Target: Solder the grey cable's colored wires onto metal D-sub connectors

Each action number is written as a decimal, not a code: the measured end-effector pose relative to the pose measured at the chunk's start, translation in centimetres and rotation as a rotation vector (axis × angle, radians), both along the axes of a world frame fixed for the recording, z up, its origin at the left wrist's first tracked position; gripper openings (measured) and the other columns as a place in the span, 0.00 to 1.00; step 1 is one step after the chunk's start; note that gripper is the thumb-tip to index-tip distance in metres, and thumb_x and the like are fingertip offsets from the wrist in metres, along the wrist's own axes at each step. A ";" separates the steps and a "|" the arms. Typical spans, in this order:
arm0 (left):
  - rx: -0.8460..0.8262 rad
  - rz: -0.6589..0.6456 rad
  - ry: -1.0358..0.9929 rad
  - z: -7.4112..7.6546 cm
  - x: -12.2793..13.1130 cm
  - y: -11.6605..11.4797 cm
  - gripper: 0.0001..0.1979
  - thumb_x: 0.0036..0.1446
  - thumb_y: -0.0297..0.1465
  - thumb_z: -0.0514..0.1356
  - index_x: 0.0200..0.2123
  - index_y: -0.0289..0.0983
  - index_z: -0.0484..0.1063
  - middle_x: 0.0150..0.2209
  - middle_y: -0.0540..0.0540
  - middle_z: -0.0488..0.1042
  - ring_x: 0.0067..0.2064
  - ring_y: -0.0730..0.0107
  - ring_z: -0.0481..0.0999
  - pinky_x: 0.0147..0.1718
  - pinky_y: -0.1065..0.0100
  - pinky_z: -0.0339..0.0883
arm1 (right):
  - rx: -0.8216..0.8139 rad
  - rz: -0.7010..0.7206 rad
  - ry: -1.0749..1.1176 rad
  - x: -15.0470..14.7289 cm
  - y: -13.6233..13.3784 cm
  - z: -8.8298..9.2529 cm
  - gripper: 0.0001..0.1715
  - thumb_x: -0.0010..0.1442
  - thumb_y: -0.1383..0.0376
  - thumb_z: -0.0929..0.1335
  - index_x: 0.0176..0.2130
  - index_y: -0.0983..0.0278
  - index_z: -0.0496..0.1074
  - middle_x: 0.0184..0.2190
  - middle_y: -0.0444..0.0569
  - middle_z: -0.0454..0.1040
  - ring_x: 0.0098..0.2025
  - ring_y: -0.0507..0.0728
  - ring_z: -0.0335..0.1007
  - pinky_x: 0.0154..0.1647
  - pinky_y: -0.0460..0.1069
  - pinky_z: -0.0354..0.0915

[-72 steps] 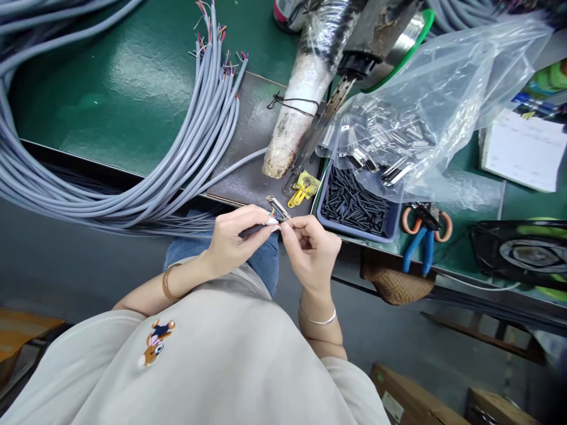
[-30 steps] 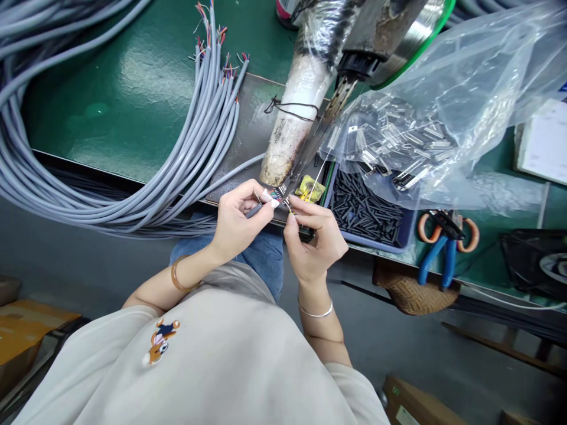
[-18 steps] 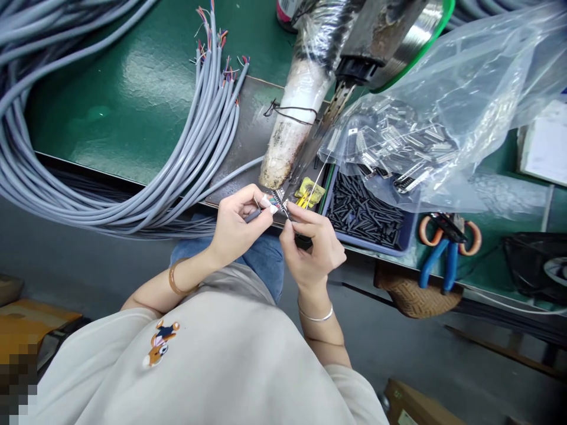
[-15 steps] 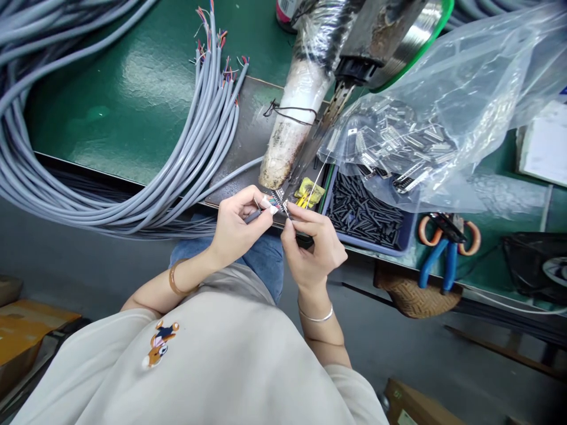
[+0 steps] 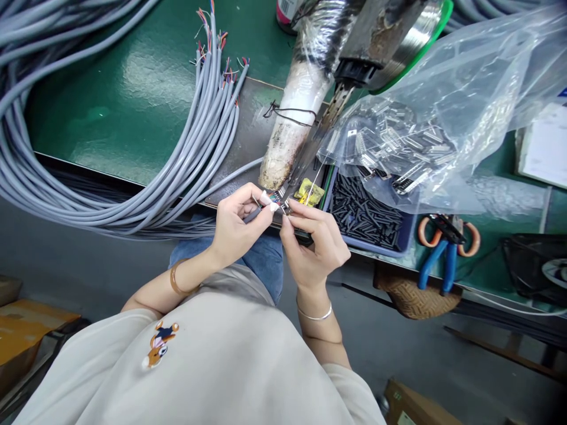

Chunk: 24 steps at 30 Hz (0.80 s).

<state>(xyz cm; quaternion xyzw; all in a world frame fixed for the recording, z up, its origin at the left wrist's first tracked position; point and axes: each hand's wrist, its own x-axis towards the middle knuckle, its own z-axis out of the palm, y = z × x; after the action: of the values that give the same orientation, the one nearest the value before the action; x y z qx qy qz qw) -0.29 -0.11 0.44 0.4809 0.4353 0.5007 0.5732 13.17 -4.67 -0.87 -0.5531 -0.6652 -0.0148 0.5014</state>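
My left hand (image 5: 237,227) is closed on the end of a grey cable (image 5: 253,216), with white wraps on the thumb and finger tips. Thin coloured wires (image 5: 275,199) fan out of it toward a small metal connector (image 5: 280,193) under the soldering iron (image 5: 305,156). My right hand (image 5: 316,236) pinches thumb and forefinger together just right of the wires, close to a small metal piece (image 5: 287,208); what lies between those fingertips is too small to make out. A yellow sponge (image 5: 309,193) and a strand of solder wire (image 5: 317,176) are just beyond it.
Grey cables (image 5: 195,141) with stripped ends curve across the left. A white, scorched tube (image 5: 287,130) stands over the work. At right are a blue tray (image 5: 410,233) of black sleeves, a plastic bag (image 5: 478,106) of connectors, blue-handled pliers (image 5: 449,265) and a solder spool (image 5: 416,53).
My right fingertips have shifted slightly, and the thin dark piece seen between them earlier no longer shows clearly. My left hand stays almost still on the cable.
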 end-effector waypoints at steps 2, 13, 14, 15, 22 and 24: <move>-0.027 0.002 -0.004 0.0 0.0 0.0 0.11 0.52 0.31 0.70 0.28 0.37 0.69 0.25 0.53 0.71 0.24 0.80 0.66 0.23 0.76 0.60 | -0.001 0.005 -0.005 0.0 -0.1 0.0 0.10 0.61 0.72 0.73 0.39 0.58 0.73 0.43 0.47 0.84 0.41 0.55 0.83 0.42 0.51 0.79; 0.000 0.004 -0.024 -0.4 0.0 -0.2 0.09 0.50 0.26 0.69 0.27 0.36 0.69 0.24 0.54 0.70 0.23 0.82 0.64 0.22 0.78 0.58 | 0.020 0.009 -0.010 0.0 0.0 0.0 0.12 0.59 0.75 0.73 0.39 0.60 0.73 0.42 0.47 0.85 0.42 0.53 0.83 0.44 0.48 0.78; 0.007 0.003 -0.027 -0.4 0.0 -0.2 0.09 0.51 0.26 0.68 0.27 0.36 0.70 0.25 0.54 0.71 0.23 0.82 0.64 0.22 0.78 0.58 | 0.021 0.008 -0.010 0.0 0.0 0.0 0.12 0.59 0.75 0.74 0.39 0.60 0.73 0.42 0.47 0.84 0.42 0.53 0.83 0.44 0.48 0.78; 0.014 0.003 -0.031 -0.4 0.0 -0.2 0.09 0.51 0.25 0.68 0.27 0.36 0.70 0.25 0.53 0.71 0.23 0.83 0.64 0.22 0.78 0.58 | 0.023 0.009 -0.011 0.0 0.0 0.0 0.12 0.59 0.75 0.74 0.39 0.60 0.73 0.42 0.47 0.84 0.42 0.53 0.83 0.44 0.48 0.78; -0.009 0.013 -0.062 -0.4 0.1 -0.1 0.09 0.50 0.26 0.69 0.28 0.36 0.70 0.26 0.53 0.73 0.25 0.82 0.68 0.25 0.79 0.62 | 0.031 0.011 -0.012 0.0 -0.1 0.1 0.11 0.60 0.74 0.73 0.39 0.60 0.73 0.42 0.47 0.84 0.41 0.54 0.83 0.42 0.48 0.78; -0.019 0.004 -0.067 -0.4 0.1 0.0 0.09 0.50 0.27 0.70 0.28 0.36 0.70 0.26 0.53 0.73 0.25 0.81 0.69 0.25 0.79 0.63 | 0.028 0.013 -0.017 0.1 -0.1 0.1 0.11 0.60 0.74 0.73 0.39 0.60 0.72 0.42 0.48 0.84 0.41 0.54 0.83 0.42 0.48 0.78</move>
<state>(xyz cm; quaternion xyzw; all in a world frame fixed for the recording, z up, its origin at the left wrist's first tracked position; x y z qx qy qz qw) -0.19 -0.14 0.02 0.4575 0.4214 0.5137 0.5909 13.23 -4.72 -0.79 -0.5414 -0.6728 -0.0256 0.5036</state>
